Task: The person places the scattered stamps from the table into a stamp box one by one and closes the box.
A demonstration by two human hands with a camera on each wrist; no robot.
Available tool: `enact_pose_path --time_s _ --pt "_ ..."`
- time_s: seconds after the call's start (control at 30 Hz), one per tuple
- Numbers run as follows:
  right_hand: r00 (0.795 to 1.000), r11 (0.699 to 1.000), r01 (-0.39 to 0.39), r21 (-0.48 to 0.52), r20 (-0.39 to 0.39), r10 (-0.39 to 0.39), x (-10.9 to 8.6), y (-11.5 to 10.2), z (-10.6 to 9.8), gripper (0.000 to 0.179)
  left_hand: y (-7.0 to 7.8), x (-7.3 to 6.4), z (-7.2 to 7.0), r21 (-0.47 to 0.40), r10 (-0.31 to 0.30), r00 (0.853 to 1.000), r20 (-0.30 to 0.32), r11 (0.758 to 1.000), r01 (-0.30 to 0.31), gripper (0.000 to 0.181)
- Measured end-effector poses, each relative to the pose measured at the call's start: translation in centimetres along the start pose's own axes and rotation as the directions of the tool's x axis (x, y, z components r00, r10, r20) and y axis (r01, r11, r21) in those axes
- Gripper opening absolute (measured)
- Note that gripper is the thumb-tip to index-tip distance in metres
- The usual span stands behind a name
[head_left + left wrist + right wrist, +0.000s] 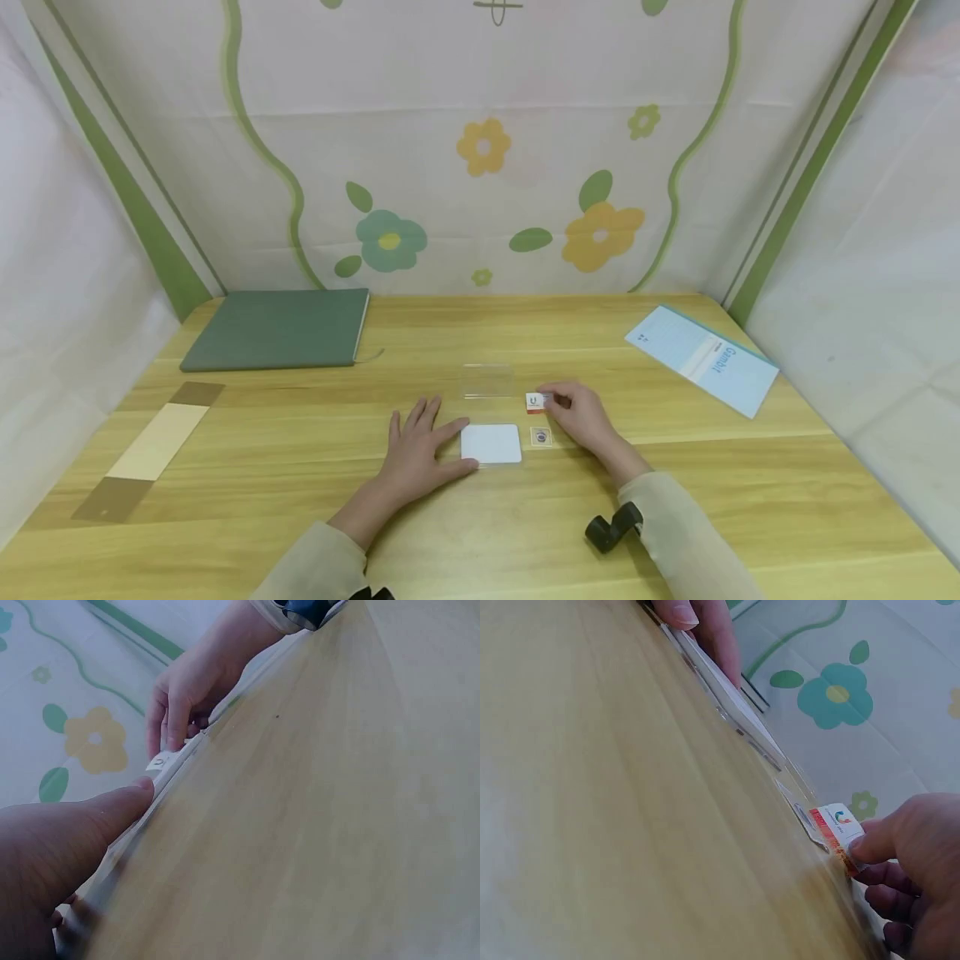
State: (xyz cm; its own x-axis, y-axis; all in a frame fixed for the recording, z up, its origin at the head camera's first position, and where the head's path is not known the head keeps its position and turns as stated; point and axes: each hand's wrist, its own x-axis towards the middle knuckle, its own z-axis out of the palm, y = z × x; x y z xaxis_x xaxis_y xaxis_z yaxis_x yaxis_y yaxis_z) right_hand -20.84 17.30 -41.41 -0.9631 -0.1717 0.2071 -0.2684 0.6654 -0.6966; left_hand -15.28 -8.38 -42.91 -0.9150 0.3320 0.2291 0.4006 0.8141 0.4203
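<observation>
My right hand (pixel 583 417) pinches a small white card with a red edge and a logo (pixel 835 826) between thumb and fingers, just above the table. Flat below it lies a small square sticker-like piece with a dark round print (pixel 541 437). To the left is a white rounded rectangular stack (pixel 491 443), which seems to sit in a clear plastic tray. My left hand (pixel 417 461) rests with fingers spread, thumb and index fingertip touching the stack's left corners. Beyond the stack lies a clear plastic cover (pixel 486 381).
A dark green notebook (pixel 277 330) lies at the back left, with a brown and cream strip (pixel 157 442) nearer. At the back right is a light blue pad marked Gambit (pixel 701 362). Flowered cloth (pixel 442 83) walls the wooden table's back and sides.
</observation>
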Motion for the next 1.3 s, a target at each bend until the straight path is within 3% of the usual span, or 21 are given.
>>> enact_pose_path --time_s 0.1,0.23,0.33,0.47,0.83,1.3 --pt "0.999 0.999 -0.033 0.023 0.003 0.033 0.1 -0.4 0.0 0.019 0.0 0.0 0.0 0.005 -0.001 1.000 -0.003 1.000 0.001 0.066" --pt "0.998 0.987 -0.066 0.147 0.030 0.062 -0.1 -1.6 0.2 0.017 0.0 0.0 -0.1 0.007 -0.001 1.000 0.001 1.000 0.001 0.066" --pt "0.997 0.969 -0.049 0.243 0.073 0.032 -0.5 -2.9 0.7 0.016 0.0 0.0 -0.1 0.013 -0.003 1.000 0.007 1.000 0.003 0.067" --pt "0.989 0.956 0.009 0.294 0.136 -0.051 -1.1 -4.4 1.7 0.015 0.0 0.0 -0.1 0.029 -0.009 1.000 0.012 1.000 0.008 0.068" --pt "0.970 0.971 0.045 0.235 0.222 -0.098 -1.9 -5.5 3.9 0.013 0.1 0.1 -0.1 0.020 -0.005 1.000 0.011 1.000 0.005 0.066" --pt "0.977 0.987 0.092 0.129 0.180 -0.114 -2.4 -5.9 4.7 0.014 0.2 0.0 -0.4 0.027 -0.003 1.000 0.007 1.000 0.003 0.066"
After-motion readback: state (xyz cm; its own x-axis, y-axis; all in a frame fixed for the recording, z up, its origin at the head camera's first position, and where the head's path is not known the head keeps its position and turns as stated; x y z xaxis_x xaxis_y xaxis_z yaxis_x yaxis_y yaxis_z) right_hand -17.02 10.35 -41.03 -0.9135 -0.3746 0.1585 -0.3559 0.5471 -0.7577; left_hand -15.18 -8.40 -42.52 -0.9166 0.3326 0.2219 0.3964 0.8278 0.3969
